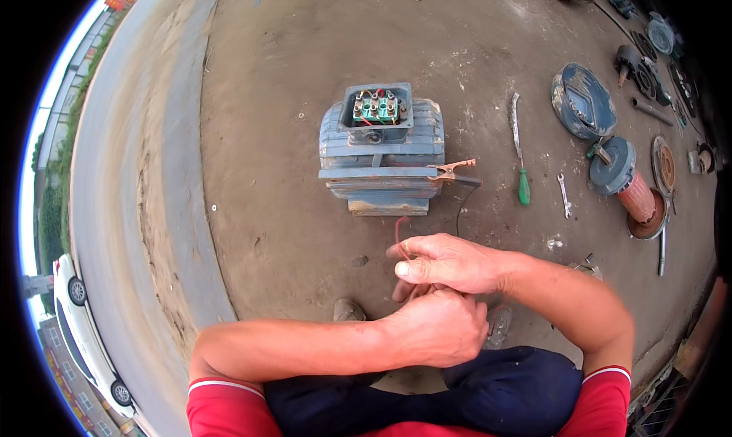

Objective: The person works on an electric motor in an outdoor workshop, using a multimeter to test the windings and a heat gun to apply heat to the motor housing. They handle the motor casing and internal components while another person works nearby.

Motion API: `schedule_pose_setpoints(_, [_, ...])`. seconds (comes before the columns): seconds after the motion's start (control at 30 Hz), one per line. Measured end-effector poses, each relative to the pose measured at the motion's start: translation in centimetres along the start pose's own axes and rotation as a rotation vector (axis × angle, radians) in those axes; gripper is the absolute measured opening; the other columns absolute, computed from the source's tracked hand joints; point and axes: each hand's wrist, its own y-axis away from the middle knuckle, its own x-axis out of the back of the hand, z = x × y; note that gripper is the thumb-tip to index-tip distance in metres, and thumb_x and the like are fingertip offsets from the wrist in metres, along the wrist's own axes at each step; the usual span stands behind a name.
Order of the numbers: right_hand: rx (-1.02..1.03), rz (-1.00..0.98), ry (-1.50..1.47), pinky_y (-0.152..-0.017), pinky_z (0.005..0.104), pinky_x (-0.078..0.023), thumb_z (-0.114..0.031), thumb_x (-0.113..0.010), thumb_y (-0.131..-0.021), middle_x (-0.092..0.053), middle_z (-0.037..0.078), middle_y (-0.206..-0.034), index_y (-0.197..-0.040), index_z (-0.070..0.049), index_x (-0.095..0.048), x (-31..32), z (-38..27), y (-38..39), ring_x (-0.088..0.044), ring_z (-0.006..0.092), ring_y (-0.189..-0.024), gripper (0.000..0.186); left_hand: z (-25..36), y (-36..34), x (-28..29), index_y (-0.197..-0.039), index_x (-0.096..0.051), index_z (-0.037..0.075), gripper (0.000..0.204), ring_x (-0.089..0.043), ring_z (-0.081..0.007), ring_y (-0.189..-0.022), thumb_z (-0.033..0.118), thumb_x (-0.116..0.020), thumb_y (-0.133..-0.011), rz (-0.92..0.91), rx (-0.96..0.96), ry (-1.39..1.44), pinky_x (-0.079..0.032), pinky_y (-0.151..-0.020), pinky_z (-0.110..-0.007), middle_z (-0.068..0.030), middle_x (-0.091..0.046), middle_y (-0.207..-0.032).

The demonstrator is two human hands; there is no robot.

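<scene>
Red wire: thin, bent red wire, hooked at its far end, just near of the motor; contact with the motor cannot be told.
Right hand: right hand, thumb and forefinger closed on the near part of the red wire; slight blur at the fingertips.
Left hand: left hand, just near of the right hand and overlapped by it; fingers curled inward, tips hidden, cannot tell whether they grip anything.
Motor: blue-grey, ribbed metal motor body, on the bare brown ground, far of both hands.
Terminal box: open, square grey metal box on the motor's far part; green terminal block inside, with metal studs and coloured leads.
Clamp: copper-coloured spring clamp on the motor's right edge; thin black cable runs from it toward the right hand.
Tools: right of the motor, screwdriver with green handle, shaft pointing far; farther right, silver metal wrench.
Parts, right: round blue-grey metal cover, dish-like, far; nearer, reddish cylindrical rotor, tilted, with a grey disc-shaped end piece.
Left edge: white car on the pale road.
</scene>
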Motion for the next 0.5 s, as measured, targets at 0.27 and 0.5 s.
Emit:
schedule_pose_setpoints(0.27, [0.248,0.428,0.086,-0.060,0.0274,-0.048,-0.013,-0.047,-0.103,-0.060,0.003,-0.072,-0.117,0.003,-0.061,-1.4,-0.7,0.7,-0.055,0.0090,-0.065,0.025,-0.1,3.3,-0.8,-0.083,-0.063,0.006,0.018,-0.059,-0.0228,-0.083,0.023,-0.068,-0.079,0.592,-0.044,0.291,-0.048,-0.073,-0.039,-0.0062,-0.062,-0.091])
schedule_pose_setpoints(0.5, [0.384,0.581,0.548,-0.060,0.0392,-0.049,-0.004,-0.053,-0.097,-0.060,0.014,-0.070,-0.120,0.000,-0.061,-2.6,1.5,0.4,-0.062,0.0274,-0.063,0.025,-6.5,7.7,-0.6,-0.117,-0.060,0.001,0.039,-0.060,-0.0141,-0.084,0.036,-0.062,-0.101,0.784,1.131,1.694,-0.049,-0.080,-0.033,-0.0058,-0.065,-0.095])
